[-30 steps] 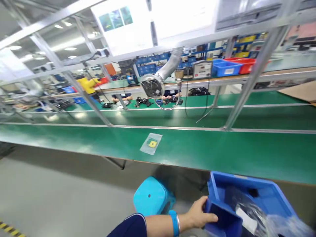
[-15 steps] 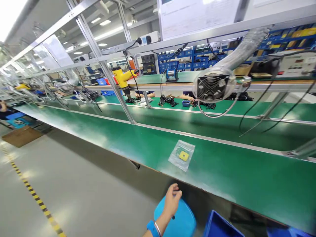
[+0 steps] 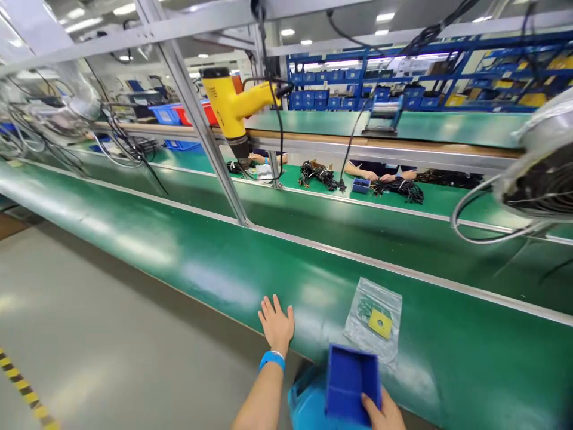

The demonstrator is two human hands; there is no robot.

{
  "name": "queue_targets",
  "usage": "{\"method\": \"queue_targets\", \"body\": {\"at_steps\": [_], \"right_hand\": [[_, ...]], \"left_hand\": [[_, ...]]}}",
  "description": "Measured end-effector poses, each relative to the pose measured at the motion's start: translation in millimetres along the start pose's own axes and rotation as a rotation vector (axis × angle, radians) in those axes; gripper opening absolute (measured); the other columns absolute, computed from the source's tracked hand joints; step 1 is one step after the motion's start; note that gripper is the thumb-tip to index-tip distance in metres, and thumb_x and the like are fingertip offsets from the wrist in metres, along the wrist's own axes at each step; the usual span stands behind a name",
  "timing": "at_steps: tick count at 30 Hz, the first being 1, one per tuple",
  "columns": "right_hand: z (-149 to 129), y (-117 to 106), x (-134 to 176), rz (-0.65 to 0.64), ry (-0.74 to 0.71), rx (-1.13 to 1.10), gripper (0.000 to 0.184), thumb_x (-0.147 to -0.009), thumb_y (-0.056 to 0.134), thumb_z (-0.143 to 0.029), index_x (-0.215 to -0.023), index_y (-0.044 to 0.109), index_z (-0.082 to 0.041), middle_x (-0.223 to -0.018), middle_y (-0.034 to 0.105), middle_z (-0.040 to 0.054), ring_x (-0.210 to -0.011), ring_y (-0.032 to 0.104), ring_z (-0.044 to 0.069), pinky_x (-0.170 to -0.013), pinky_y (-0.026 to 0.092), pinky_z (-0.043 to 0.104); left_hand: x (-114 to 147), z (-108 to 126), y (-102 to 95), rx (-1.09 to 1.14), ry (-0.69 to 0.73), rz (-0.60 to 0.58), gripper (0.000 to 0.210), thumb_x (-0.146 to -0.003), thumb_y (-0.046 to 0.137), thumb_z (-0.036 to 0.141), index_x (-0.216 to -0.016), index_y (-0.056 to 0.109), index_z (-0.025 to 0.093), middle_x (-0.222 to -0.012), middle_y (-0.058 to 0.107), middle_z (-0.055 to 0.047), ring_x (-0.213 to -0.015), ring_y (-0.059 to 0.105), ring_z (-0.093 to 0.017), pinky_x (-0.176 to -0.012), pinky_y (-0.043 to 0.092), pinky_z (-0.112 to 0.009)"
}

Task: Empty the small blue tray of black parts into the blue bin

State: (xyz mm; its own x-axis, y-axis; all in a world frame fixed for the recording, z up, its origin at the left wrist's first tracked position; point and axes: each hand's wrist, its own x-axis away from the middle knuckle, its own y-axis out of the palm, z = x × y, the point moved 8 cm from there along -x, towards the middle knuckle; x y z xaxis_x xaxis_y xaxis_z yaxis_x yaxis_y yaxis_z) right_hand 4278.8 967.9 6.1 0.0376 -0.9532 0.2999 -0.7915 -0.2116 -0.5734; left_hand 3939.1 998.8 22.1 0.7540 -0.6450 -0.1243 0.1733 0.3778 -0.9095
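My left hand (image 3: 276, 327) is open, fingers spread, over the front edge of the green workbench (image 3: 215, 263); a blue band circles its wrist. At the lower middle, my right hand (image 3: 385, 412) grips the near right side of a dark blue plastic bin (image 3: 351, 382), its thumb over the rim. The bin is tilted, its inside facing me, and nothing shows in it. Just behind it lies a clear zip bag (image 3: 362, 310) with a yellow square piece (image 3: 380, 323) that has a round hole. Part of the bag's lower edge is hidden by the bin.
A light blue stool seat (image 3: 308, 400) is below the bench edge. A yellow heat gun (image 3: 233, 110) hangs by the metal post (image 3: 201, 131). Across the line, people's hands (image 3: 369, 175) work near black cable bundles (image 3: 400, 190). A fan (image 3: 544, 179) hangs at right.
My left hand has moved from over the stool up to the bench edge and spread its fingers. My right hand has come into view with the blue bin. The view has moved closer.
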Motion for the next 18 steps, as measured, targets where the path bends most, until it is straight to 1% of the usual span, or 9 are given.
{"method": "queue_targets", "body": {"at_steps": [1,3,6,8,10,13,15,17,18], "right_hand": [[-17.5,13.5,-14.8,-0.031,-0.05,-0.004,0.018,-0.082,0.054,-0.03,-0.091,0.065,-0.018,-0.096,0.069,0.0071,-0.095,0.064,0.023,-0.086,0.05,0.032],[-47.8,38.5,-40.7,-0.068,-0.134,-0.007,0.026,-0.076,0.049,-0.027,-0.094,0.065,-0.017,-0.102,0.068,0.0086,-0.101,0.062,0.025,-0.091,0.047,0.031],[-73.2,67.4,-65.8,-0.073,-0.181,0.0,0.035,-0.072,0.045,-0.029,-0.097,0.064,-0.014,-0.101,0.067,0.0114,-0.1,0.062,0.026,-0.092,0.047,0.033],[-76.8,78.4,-73.2,-0.059,-0.173,0.005,0.037,-0.072,0.044,-0.033,-0.097,0.063,-0.014,-0.097,0.067,0.0124,-0.096,0.063,0.026,-0.09,0.048,0.034],[-73.0,83.3,-75.6,-0.035,-0.152,0.012,0.038,-0.071,0.044,-0.036,-0.096,0.062,-0.015,-0.097,0.066,0.013,-0.096,0.063,0.027,-0.089,0.048,0.035],[-60.5,83.9,-76.4,0.004,-0.11,0.033,0.04,-0.069,0.043,-0.044,-0.092,0.06,-0.016,-0.096,0.066,0.0147,-0.096,0.062,0.03,-0.089,0.048,0.038],[-53.3,82.1,-78.3,0.027,-0.077,0.045,0.046,-0.068,0.042,-0.051,-0.093,0.059,-0.016,-0.097,0.065,0.0157,-0.096,0.062,0.032,-0.088,0.048,0.039],[-51.4,79.0,-81.6,0.055,-0.043,0.051,0.053,-0.068,0.04,-0.06,-0.092,0.059,-0.016,-0.096,0.066,0.0173,-0.098,0.061,0.034,-0.087,0.048,0.042],[-53.4,77.7,-83.1,0.065,-0.025,0.051,0.056,-0.067,0.039,-0.064,-0.089,0.059,-0.017,-0.093,0.066,0.0182,-0.096,0.062,0.036,-0.085,0.049,0.044]], "left_hand": [[0.8,-0.1,0.5,-0.01,0.001,0.005,0.066,-0.088,0.042,0.04,-0.144,0.034,0.006,-0.152,0.025,-0.025,-0.142,0.02,-0.035,-0.115,0.013,-0.05],[1.6,-0.6,1.0,-0.026,0.001,0.012,0.065,-0.088,0.042,0.04,-0.143,0.035,0.007,-0.152,0.026,-0.024,-0.142,0.021,-0.035,-0.115,0.014,-0.05],[0.8,-1.2,2.5,-0.047,0.0,0.015,0.063,-0.088,0.041,0.039,-0.143,0.037,0.007,-0.151,0.028,-0.024,-0.141,0.023,-0.036,-0.114,0.016,-0.052],[-0.1,-1.1,4.0,-0.06,0.001,0.013,0.062,-0.088,0.041,0.038,-0.142,0.038,0.007,-0.151,0.028,-0.024,-0.141,0.024,-0.036,-0.113,0.017,-0.053],[-0.7,-0.9,5.3,-0.069,0.001,0.006,0.063,-0.087,0.042,0.037,-0.142,0.038,0.007,-0.151,0.028,-0.024,-0.14,0.024,-0.037,-0.113,0.018,-0.054],[-0.5,0.5,6.6,-0.069,-0.004,-0.015,0.063,-0.087,0.042,0.035,-0.143,0.036,0.006,-0.152,0.026,-0.024,-0.141,0.023,-0.037,-0.113,0.016,-0.056],[1.5,3.6,7.8,-0.061,-0.006,-0.031,0.064,-0.086,0.043,0.032,-0.143,0.035,0.006,-0.152,0.026,-0.024,-0.141,0.022,-0.037,-0.114,0.015,-0.057],[5.9,7.8,11.2,-0.031,-0.004,-0.053,0.063,-0.086,0.043,0.029,-0.143,0.035,0.005,-0.152,0.024,-0.024,-0.141,0.02,-0.038,-0.114,0.015,-0.058],[8.6,9.8,14.4,-0.002,0.006,-0.072,0.062,-0.086,0.042,0.028,-0.143,0.034,0.005,-0.152,0.024,-0.024,-0.142,0.019,-0.038,-0.114,0.014,-0.058]]}}
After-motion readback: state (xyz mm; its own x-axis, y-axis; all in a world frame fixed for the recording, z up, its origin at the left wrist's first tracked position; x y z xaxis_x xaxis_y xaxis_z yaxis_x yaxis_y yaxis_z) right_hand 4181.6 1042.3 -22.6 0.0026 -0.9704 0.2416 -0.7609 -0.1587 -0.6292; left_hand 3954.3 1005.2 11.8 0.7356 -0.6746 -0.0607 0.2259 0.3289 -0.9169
